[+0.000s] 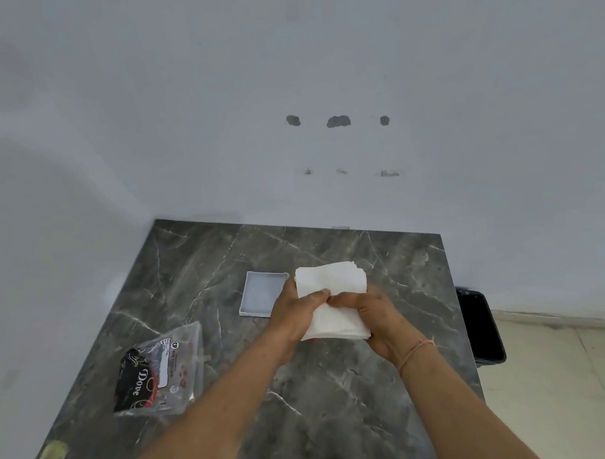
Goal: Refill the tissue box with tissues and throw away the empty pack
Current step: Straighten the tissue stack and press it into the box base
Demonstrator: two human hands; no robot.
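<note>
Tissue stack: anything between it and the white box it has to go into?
Nothing visible. Both hands, left and right, hold the tissue stack just right of the open white tissue box. The box interior looks empty. The empty Dove pack lies well off to the left on the marble table.

Grey marble table: white tray, empty plastic pack.

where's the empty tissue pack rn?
In the head view the empty pack lies flat on the marble table, near its front-left corner, left of the person's left forearm and nearer the camera than the tissue box.
</note>
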